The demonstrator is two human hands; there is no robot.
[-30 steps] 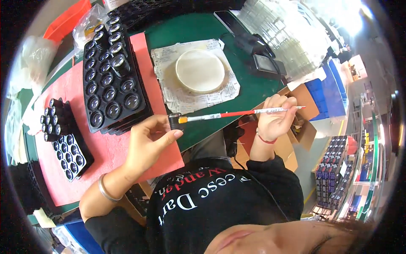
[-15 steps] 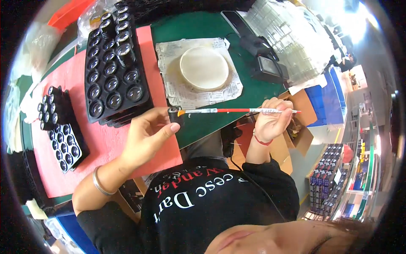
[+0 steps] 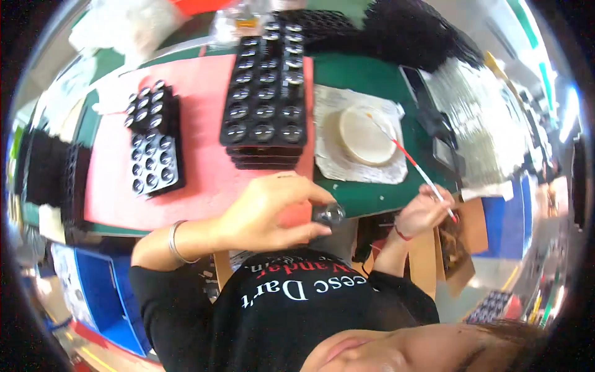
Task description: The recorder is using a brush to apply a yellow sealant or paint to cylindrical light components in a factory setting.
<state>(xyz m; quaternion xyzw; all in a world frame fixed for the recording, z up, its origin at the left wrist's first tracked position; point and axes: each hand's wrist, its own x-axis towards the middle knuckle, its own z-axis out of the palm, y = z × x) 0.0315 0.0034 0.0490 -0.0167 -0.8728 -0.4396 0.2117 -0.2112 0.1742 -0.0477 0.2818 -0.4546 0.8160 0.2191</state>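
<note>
My left hand [image 3: 266,211] pinches a short black lens barrel [image 3: 329,214] between thumb and fingers, in front of the table's near edge. The glassy round end of the barrel shows. To the right, my right hand [image 3: 424,214] grips a thin red-and-white brush [image 3: 410,160] by its handle. Its orange tip lies over a round cream-coloured dish [image 3: 367,141], but whether it touches the surface I cannot tell. Under the dish is a square pad of printed paper [image 3: 331,162]. A tall stack of black trays [image 3: 265,129] filled with round lens pieces stands beyond my left hand.
A smaller lens tray [image 3: 152,164] lies on the pink foam sheet [image 3: 204,192] at left. Right of the dish sit a small dark device [image 3: 445,154] and stacked clear plastic trays [image 3: 474,118]. Below the table's right edge stands an open cardboard box [image 3: 465,239].
The brush tip has left the lens barrel and swung over to the dish. My left hand has drawn the barrel nearer my body. The whole view has turned and shifted left.
</note>
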